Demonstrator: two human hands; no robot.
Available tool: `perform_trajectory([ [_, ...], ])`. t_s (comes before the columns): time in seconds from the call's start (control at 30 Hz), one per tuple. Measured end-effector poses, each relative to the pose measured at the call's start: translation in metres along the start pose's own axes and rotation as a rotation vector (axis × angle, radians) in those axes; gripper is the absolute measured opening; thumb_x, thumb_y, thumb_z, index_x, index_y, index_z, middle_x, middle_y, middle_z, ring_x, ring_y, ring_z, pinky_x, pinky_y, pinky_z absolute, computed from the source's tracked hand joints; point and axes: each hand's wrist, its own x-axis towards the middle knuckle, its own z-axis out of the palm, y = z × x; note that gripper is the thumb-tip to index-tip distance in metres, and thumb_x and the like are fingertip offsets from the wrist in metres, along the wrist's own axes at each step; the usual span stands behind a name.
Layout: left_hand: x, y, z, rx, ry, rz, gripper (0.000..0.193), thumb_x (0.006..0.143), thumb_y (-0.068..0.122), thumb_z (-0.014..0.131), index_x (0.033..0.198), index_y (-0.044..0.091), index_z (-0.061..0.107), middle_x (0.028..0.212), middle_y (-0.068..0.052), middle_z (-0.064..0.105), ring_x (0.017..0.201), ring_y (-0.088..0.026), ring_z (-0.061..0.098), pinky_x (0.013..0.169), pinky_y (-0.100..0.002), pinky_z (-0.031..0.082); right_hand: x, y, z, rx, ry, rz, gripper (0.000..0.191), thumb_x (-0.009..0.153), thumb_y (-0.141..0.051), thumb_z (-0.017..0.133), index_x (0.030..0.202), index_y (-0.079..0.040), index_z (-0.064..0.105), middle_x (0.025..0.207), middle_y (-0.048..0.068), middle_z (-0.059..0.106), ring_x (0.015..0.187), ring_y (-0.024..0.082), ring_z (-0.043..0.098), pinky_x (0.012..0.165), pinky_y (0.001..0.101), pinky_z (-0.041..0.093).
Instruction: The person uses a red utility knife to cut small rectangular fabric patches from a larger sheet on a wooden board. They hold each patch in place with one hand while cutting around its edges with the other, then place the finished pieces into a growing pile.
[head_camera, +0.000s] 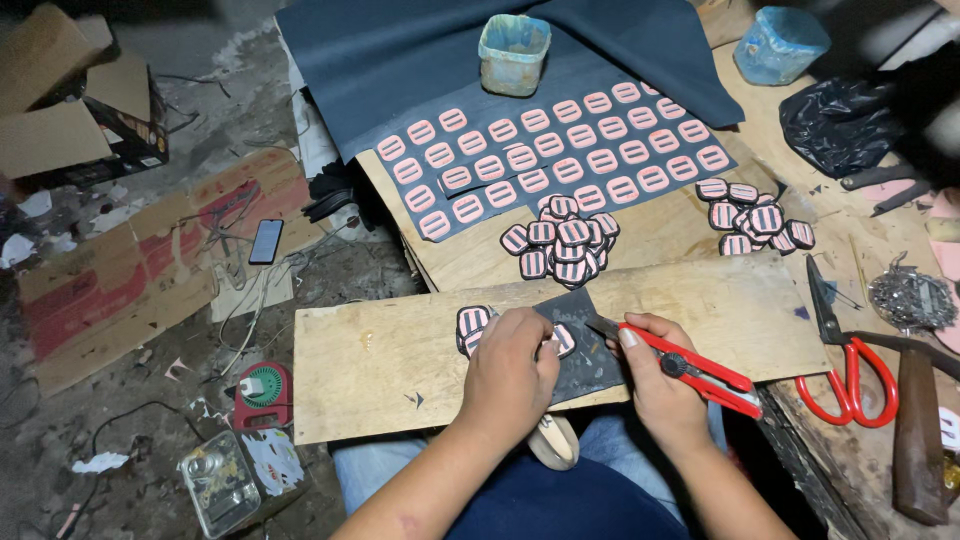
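Dark sheet (590, 360) lies on board (400, 370) over lap. Left hand (510, 375) pinches its edge beside cut patch (472, 322); right hand (655, 385) grips red snips (690, 368), blades at sheet.

Dim overhead light on the work area, dark corners, edges slightly bowed, mostly sharp

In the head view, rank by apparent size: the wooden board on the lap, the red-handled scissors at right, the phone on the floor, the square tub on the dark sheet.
1. wooden board
2. red-handled scissors
3. square tub
4. phone

The tub and phone look close; both lie farther from the camera.
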Motion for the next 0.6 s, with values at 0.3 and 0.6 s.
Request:
perform_trajectory([
  [0.3, -0.013, -0.010, 0.005, 0.106, -0.012, 0.092, 0.022, 0.079, 0.009, 0.074, 0.099, 0.000, 0.071, 0.110, -0.013, 0.069, 0.098, -0.035, 0.062, 0.084, -0.042, 0.054, -0.009, -0.023, 0.023, -0.386, -0.095, -0.189, 0.031, 0.093, -0.016, 0.071, 0.119, 0.000, 0.069, 0.100, 0.006, 0.077, 0.085, 0.008, 0.067, 0.079, 0.0245, 0.054],
  [0.6, -0.015, -0.016, 0.001, 0.114, 0.000, 0.182, 0.025, 0.081, 0.008, 0.073, 0.103, -0.002, 0.069, 0.113, -0.016, 0.068, 0.095, -0.035, 0.063, 0.084, -0.042, 0.054, -0.007, -0.014, 0.029, -0.300, -0.068, -0.173, 0.028, 0.095, -0.013, 0.070, 0.120, 0.000, 0.068, 0.100, 0.007, 0.076, 0.084, 0.009, 0.066, 0.077, 0.0244, 0.054],
])
